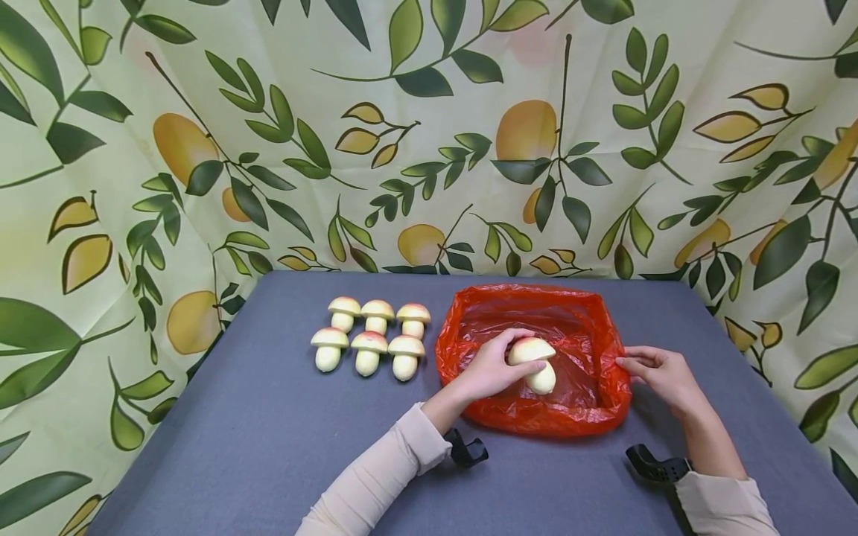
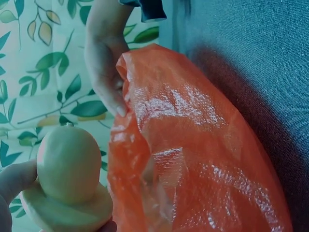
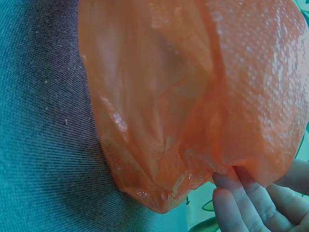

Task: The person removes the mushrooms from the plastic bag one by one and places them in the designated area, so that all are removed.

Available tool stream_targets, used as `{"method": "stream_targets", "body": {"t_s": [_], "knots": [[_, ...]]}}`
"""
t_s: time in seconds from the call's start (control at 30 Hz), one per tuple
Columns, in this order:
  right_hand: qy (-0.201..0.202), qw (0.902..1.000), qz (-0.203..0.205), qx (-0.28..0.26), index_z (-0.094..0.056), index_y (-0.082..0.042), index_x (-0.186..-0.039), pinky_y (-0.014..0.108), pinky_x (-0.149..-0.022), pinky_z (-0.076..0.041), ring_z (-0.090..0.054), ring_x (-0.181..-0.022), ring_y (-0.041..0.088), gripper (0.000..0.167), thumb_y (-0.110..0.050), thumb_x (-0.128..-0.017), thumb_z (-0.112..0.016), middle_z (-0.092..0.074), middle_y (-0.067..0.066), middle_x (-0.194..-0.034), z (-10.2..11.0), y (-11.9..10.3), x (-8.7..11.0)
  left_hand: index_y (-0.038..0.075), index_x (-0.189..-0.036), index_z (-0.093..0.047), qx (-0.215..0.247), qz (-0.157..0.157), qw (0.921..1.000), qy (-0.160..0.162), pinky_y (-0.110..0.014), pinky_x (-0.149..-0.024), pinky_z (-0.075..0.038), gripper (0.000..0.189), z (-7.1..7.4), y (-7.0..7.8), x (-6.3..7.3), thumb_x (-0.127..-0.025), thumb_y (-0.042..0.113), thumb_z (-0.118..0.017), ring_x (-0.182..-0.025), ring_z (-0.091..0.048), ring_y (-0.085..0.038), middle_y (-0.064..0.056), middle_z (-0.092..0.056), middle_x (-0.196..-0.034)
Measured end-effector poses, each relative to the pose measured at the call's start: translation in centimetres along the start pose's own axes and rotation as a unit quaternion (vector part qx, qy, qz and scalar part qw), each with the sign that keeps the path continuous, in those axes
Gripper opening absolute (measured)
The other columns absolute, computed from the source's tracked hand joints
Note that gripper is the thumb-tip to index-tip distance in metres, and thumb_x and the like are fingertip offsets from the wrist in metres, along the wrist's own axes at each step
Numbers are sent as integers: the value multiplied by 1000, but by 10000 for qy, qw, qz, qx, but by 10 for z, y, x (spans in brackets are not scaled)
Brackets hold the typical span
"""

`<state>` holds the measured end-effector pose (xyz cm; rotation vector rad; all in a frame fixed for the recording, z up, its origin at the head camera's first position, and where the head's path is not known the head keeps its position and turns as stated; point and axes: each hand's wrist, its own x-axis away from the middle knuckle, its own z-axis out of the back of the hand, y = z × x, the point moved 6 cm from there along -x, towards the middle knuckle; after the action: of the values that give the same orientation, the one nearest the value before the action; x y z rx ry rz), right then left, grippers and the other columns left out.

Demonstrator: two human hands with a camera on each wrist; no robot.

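Observation:
My left hand (image 1: pixel 492 366) holds a mushroom (image 1: pixel 531 350) with a pale stem and a cream cap tinged red, thumb and fingers on either side of it. In the head view it overlaps the opening of a red plastic bag (image 1: pixel 546 420). The left wrist view shows the mushroom (image 2: pixel 70 164) stem up in the picture, beside the bag's rim. At the bag's right side, my right hand (image 1: pixel 663 376) pinches the rim. In the right wrist view, fingers (image 3: pixel 256 203) of that hand press against the bag's thin plastic.
Several similar mushrooms (image 1: pixel 369 350) stand in two rows on the grey table (image 1: pixel 268 417), left of the bag. Black straps (image 1: pixel 657 465) sit on both wrists. A leaf-and-fruit patterned cloth (image 1: pixel 429 149) hangs behind the table and along its sides.

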<state>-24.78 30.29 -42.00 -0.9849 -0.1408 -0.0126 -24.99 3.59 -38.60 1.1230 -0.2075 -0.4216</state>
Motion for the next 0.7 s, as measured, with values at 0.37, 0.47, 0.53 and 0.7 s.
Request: {"method": "stream_targets", "body": {"t_s": [0.37,0.47,0.53,0.7], "knots": [[47,10000,52,-38,-48,18,-128,19,-70,-57,-62,-72,-8,53,-24,-97,-56,-66,-31,-79,1,-2,1,14,-132,-54,247,67,9992,-303,-16,-66,-48,50,8,-2,14,-87,26,-72,-78,-55,-7,-9,-63,-119],[37,10000,25,-32,-48,18,-129,19,-70,-57,-62,-72,-8,53,-25,-97,-56,-65,-31,-80,1,-2,1,13,-132,-54,206,72,9990,-379,-16,-67,-48,50,11,-5,19,-87,26,-71,-78,-55,-5,-9,-63,-119],[29,10000,18,-17,-48,18,-129,18,-70,-57,-62,-72,-8,53,-25,-98,-56,-65,-31,-80,1,-1,1,13,-132,-54,152,35,9990,-415,-16,-70,-48,49,12,-6,23,-87,26,-71,-81,-56,-6,-9,-64,-119],[13,10000,49,-43,-48,18,-129,18,-70,-57,-62,-72,-7,53,-24,-98,-56,-65,-31,-80,1,-2,1,11,-132,-54,-71,-241,9987,-433,-17,-81,-47,49,19,-8,32,-88,25,-70,-93,-56,-6,-9,-64,-123]]}}
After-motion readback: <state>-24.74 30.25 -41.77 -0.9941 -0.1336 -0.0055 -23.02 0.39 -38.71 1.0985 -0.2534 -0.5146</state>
